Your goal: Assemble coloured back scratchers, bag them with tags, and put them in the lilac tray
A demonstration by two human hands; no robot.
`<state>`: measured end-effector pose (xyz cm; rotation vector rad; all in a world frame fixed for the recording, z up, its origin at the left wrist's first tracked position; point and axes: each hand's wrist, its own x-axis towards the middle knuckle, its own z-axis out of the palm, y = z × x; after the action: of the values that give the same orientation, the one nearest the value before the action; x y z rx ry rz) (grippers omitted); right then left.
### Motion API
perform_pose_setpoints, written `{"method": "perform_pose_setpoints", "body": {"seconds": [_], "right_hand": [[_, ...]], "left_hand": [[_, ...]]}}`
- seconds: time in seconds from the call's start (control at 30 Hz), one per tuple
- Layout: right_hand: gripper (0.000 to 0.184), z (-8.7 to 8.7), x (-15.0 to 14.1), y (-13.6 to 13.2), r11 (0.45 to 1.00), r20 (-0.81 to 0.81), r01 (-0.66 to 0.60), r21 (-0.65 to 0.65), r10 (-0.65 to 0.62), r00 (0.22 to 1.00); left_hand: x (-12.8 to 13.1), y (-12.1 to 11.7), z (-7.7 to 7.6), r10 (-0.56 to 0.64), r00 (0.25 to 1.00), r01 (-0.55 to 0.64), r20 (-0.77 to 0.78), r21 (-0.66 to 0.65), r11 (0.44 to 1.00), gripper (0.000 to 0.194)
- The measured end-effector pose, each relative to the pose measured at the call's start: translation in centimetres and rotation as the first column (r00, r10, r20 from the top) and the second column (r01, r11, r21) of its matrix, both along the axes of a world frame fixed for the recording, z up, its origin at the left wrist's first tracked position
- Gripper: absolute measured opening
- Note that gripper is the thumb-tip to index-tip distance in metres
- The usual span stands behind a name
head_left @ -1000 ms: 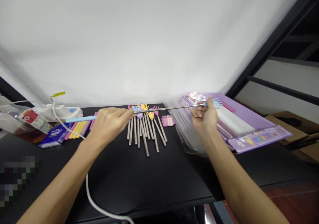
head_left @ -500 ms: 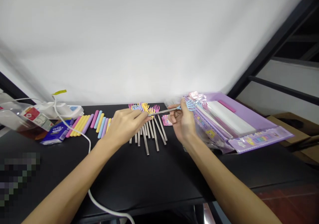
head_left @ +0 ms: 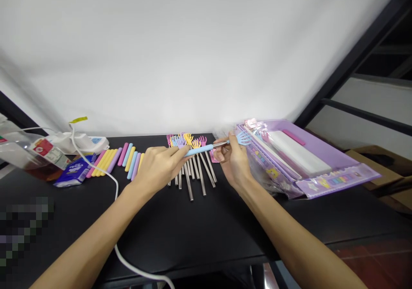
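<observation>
A back scratcher with a light blue claw head [head_left: 243, 138] and a metal rod is held level above the table. My right hand [head_left: 234, 162] pinches its rod just below the claw. My left hand [head_left: 157, 167] is closed around a light blue handle sleeve [head_left: 202, 149], which covers much of the rod; a short bare length of metal shows between sleeve and right fingers. Beneath and behind lie several more back scratchers [head_left: 190, 186] with pink, yellow, purple and blue claws and bare metal rods. Coloured handle sleeves [head_left: 104, 162] lie in rows left of my left hand.
At right stands an open purple display box [head_left: 341, 181] with plastic packaging in it. A bottle [head_left: 35, 152], a blue packet [head_left: 75, 169] and a power strip [head_left: 96, 143] are at left. A white cable [head_left: 116, 182] crosses the black table [head_left: 193, 233].
The rod between my hands was mostly bare metal; the light blue sleeve now covers much of it. Both hands remain in nearly the same places.
</observation>
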<state>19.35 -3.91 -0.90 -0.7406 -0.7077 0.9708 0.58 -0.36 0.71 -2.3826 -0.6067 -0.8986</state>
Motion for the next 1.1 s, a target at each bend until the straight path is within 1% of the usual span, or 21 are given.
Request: {"method": "perform_pose_setpoints", "body": {"seconds": [0.07, 0.13, 0.27, 0.3, 0.43, 0.47, 0.5, 0.6, 0.63, 0.67, 0.77, 0.83, 0.93, 0.97, 1.0, 1.03, 1.1], "right_hand": [[0.045, 0.1, 0.0, 0.0, 0.999, 0.020, -0.034, -0.013, 0.035, 0.999], [0.045, 0.2, 0.4, 0.1, 0.999, 0.023, -0.015, -0.031, 0.015, 1.000], [0.044, 0.2, 1.8, 0.5, 0.980, -0.047, 0.187, -0.064, -0.190, 0.981], [0.044, 0.2, 2.0, 0.6, 0.975, -0.061, 0.207, -0.080, -0.212, 0.975], [0.049, 0.6, 2.4, 0.4, 0.978, -0.026, 0.144, -0.152, -0.150, 0.988], [0.050, 0.9, 2.6, 0.4, 0.974, -0.017, 0.149, -0.168, -0.154, 0.988], [0.051, 1.2, 3.0, 0.3, 0.966, -0.019, 0.183, -0.182, -0.189, 0.982], [0.052, 2.1, 4.4, 0.3, 0.910, -0.066, 0.364, -0.199, -0.383, 0.921], [0.053, 2.3, 4.8, 0.3, 0.891, -0.083, 0.407, -0.201, -0.429, 0.899], [0.054, 2.4, 5.1, 0.4, 0.882, -0.093, 0.426, -0.201, -0.450, 0.888], [0.054, 2.5, 5.5, 0.4, 0.899, -0.091, 0.389, -0.202, -0.412, 0.906], [0.056, 2.6, 5.8, 0.4, 0.893, -0.083, 0.398, -0.208, -0.422, 0.903], [0.057, 2.9, 6.8, 0.2, 0.842, -0.096, 0.492, -0.222, -0.521, 0.848], [0.058, 3.0, 6.9, 0.2, 0.829, -0.106, 0.513, -0.224, -0.544, 0.832], [0.058, 3.1, 7.0, 0.2, 0.827, -0.115, 0.515, -0.225, -0.547, 0.829], [0.058, 3.1, 6.8, 0.3, 0.835, -0.121, 0.504, -0.219, -0.536, 0.835], [0.058, 3.0, 6.3, 0.3, 0.861, -0.124, 0.464, -0.207, -0.494, 0.861]], "left_hand": [[0.0, -0.2, 0.0, 0.000, 1.000, 0.000, -0.002, -0.013, 1.000, 0.027], [-0.4, 0.1, 0.0, -0.009, 1.000, 0.009, -0.022, -0.029, 1.000, 0.028], [-1.7, 1.3, 0.0, 0.017, 1.000, -0.017, -0.005, -0.091, 0.996, 0.025], [-1.9, 1.5, 0.0, 0.020, 1.000, -0.020, 0.000, -0.094, 0.995, 0.024], [-1.8, 1.8, -0.1, 0.006, 0.999, -0.009, -0.045, -0.069, 0.998, 0.030], [-1.8, 1.8, -0.1, 0.008, 0.998, -0.012, -0.057, -0.069, 0.998, 0.031], [-2.0, 1.9, 0.0, 0.018, 0.998, -0.023, -0.062, -0.072, 0.997, 0.030], [-2.7, 2.1, 0.4, 0.102, 0.995, -0.104, -0.020, -0.082, 0.991, 0.022], [-2.8, 2.2, 0.5, 0.129, 0.992, -0.129, 0.003, -0.082, 0.988, 0.019], [-2.8, 2.2, 0.6, 0.140, 0.990, -0.138, 0.017, -0.080, 0.987, 0.019], [-2.2, 2.1, 0.5, 0.087, 0.996, -0.088, -0.031, -0.064, 0.994, 0.025], [-2.1, 2.1, 0.5, 0.081, 0.993, -0.087, -0.085, -0.067, 0.994, 0.026], [-3.0, 2.6, 0.7, 0.207, 0.974, -0.216, -0.089, -0.105, 0.971, 0.019], [-3.2, 2.7, 0.8, 0.252, 0.965, -0.259, -0.073, -0.115, 0.959, 0.018], [-3.3, 2.6, 0.9, 0.271, 0.961, -0.276, -0.057, -0.125, 0.953, 0.018], [-3.1, 2.5, 0.9, 0.263, 0.963, -0.268, -0.053, -0.133, 0.954, 0.019], [-2.2, 1.9, 1.0, 0.189, 0.979, -0.198, -0.076, -0.142, 0.970, 0.023]]}}
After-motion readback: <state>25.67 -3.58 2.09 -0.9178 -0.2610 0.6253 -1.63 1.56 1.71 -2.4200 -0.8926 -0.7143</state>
